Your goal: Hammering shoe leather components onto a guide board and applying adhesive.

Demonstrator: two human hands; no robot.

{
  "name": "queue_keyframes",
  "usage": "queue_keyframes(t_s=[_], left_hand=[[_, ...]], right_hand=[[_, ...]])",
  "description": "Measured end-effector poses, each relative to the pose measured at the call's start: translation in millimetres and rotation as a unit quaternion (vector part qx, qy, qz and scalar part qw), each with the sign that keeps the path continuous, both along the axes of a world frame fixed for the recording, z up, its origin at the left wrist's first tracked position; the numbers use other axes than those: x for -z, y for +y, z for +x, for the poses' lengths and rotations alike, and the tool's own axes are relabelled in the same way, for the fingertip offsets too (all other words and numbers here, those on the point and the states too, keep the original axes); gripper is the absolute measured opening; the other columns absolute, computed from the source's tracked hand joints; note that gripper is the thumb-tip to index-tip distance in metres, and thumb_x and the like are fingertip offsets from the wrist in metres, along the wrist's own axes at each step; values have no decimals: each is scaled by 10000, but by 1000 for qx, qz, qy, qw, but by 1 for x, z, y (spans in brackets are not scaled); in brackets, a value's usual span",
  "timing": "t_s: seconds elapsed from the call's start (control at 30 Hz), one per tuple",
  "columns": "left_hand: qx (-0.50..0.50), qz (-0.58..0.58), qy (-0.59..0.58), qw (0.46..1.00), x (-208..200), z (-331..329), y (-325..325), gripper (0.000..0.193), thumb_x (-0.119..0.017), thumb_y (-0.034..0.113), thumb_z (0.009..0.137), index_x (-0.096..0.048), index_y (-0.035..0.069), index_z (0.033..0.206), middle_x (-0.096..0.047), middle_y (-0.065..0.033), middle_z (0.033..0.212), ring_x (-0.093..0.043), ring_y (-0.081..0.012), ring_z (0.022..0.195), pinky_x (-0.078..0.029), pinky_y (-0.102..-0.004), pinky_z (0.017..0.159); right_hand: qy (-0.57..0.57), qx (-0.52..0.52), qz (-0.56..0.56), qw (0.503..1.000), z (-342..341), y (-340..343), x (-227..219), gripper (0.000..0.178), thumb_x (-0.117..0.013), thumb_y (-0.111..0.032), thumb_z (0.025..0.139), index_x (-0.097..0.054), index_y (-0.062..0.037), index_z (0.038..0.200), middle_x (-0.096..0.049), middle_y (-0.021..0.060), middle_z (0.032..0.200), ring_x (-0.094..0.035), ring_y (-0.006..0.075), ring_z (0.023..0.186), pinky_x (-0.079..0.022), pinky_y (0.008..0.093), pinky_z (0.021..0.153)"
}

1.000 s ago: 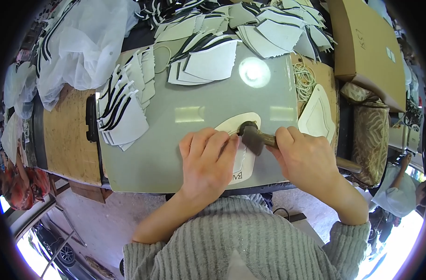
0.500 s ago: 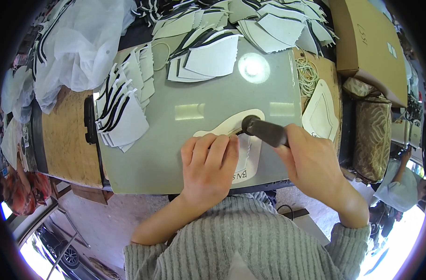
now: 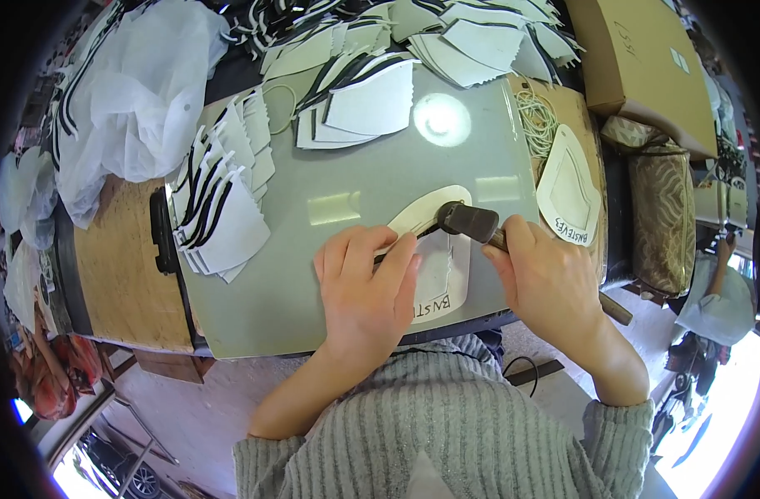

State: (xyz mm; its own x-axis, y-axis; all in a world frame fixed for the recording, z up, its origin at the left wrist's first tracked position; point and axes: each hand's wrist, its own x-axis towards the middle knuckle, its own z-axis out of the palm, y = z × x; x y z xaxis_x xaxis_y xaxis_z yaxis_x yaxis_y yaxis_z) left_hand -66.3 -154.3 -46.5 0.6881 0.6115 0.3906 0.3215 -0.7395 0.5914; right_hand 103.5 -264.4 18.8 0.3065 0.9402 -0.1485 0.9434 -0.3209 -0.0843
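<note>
1. The grey board (image 3: 255,308) is the biggest thing before me; its shine makes me think work could skate if the pressing hand eased.
2. The cream template (image 3: 460,270) lies near the board's front edge, partly under the left hand. A slanting blow might twist it.
3. The right hand (image 3: 554,266) is closed around the hammer's handle; a loose grip could let the head turn.
4. The left hand (image 3: 363,287) has its fingers bent over the work; whether they pinch anything I cannot tell. They sit near the head, so a stray swing could bruise them.
5. The hammer (image 3: 473,223) has its head over the template, contact unclear.
6. The white piece (image 3: 432,274) lies on the template and might slip if poorly held.
7. The dark strip (image 3: 427,234), the smallest, could crease if struck off-line.
</note>
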Motion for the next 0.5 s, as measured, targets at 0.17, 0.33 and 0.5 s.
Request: queue_keyframes(t_s=[0.17, 0.33, 0.5], left_hand=[[38, 140, 44, 988, 7, -5, -5, 290, -654, 95, 743, -683, -3, 1014, -594, -68, 986, -578, -241, 910, -441, -405, 834], [78, 163, 71, 981, 1, -4, -2, 282, -638, 89, 748, -678, -24, 1003, -586, -93, 971, -578, -251, 901, -455, -412, 820], [91, 187, 69, 976, 1, -4, 1, 265, -640, 78, 750, -671, -41, 984, -581, -105, 956, -581, -258, 887, -469, -409, 804]], right_hand=[[37, 12, 5, 999, -2, 2, -7, 302, -606, -301, 952, -478, -47, 850, -565, 88, 673, -621, 254, 521, -482, 365, 451], [45, 4, 39, 998, -15, -2, -5, 294, -604, -299, 953, -477, -56, 845, -558, 80, 690, -630, 237, 547, -477, 356, 444], [54, 22, 87, 994, -19, -3, -10, 312, -622, -316, 941, -475, -60, 840, -561, 75, 705, -622, 236, 538, -482, 361, 440]])
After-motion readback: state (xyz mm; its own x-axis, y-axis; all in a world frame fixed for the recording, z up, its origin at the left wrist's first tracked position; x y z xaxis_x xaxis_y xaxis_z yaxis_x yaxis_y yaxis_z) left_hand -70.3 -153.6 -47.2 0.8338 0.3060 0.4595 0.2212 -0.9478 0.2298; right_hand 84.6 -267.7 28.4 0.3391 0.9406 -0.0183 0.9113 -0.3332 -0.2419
